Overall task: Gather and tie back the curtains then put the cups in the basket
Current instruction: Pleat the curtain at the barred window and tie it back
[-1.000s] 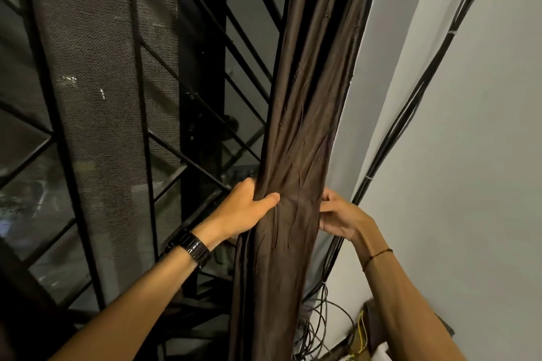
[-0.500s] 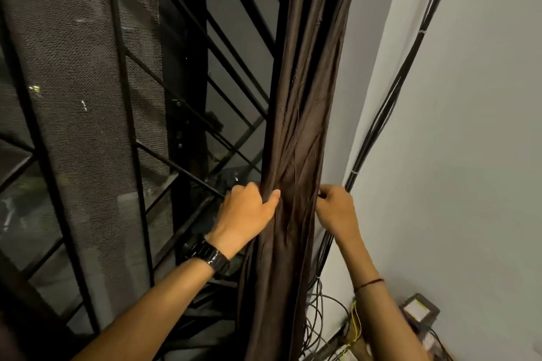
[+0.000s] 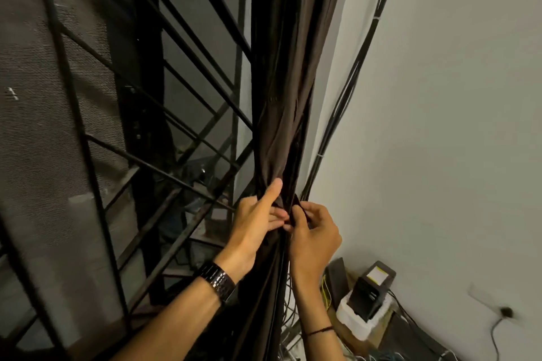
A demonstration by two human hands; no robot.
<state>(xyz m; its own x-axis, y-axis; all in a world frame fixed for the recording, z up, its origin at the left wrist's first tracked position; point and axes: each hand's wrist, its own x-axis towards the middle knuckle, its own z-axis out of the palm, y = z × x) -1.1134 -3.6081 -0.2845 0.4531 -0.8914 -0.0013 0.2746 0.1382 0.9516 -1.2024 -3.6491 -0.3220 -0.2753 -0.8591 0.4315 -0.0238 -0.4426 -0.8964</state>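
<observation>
You are in the tying step. The brown curtain (image 3: pixel 281 102) is bunched into one narrow column at the window's right edge, hard against the wall. Your left hand (image 3: pixel 255 226) wraps its curled fingers round the bunch at its waist, thumb lying straight up the fabric. Your right hand (image 3: pixel 315 239), touching the left, pinches a narrow dark tie strip (image 3: pixel 298 208) between thumb and fingertips at the curtain's right side. Where the strip's other end runs is hidden behind the folds.

The next move, as I judge it, is to bring that strip round the bunch and fasten it while your left hand holds the folds together; loosen the grip too soon and the fabric is likely to spread. Neither the cups nor the basket are in view, so that part is not yet begun.

Left of the curtain stands a dark metal window grille (image 3: pixel 187 138) with a mesh screen (image 3: pixel 35 126). On the right is a pale wall (image 3: pixel 440 126) with black cables (image 3: pixel 346 91) running up it. On the floor below sit small boxes (image 3: pixel 372 293) and loose wires.
</observation>
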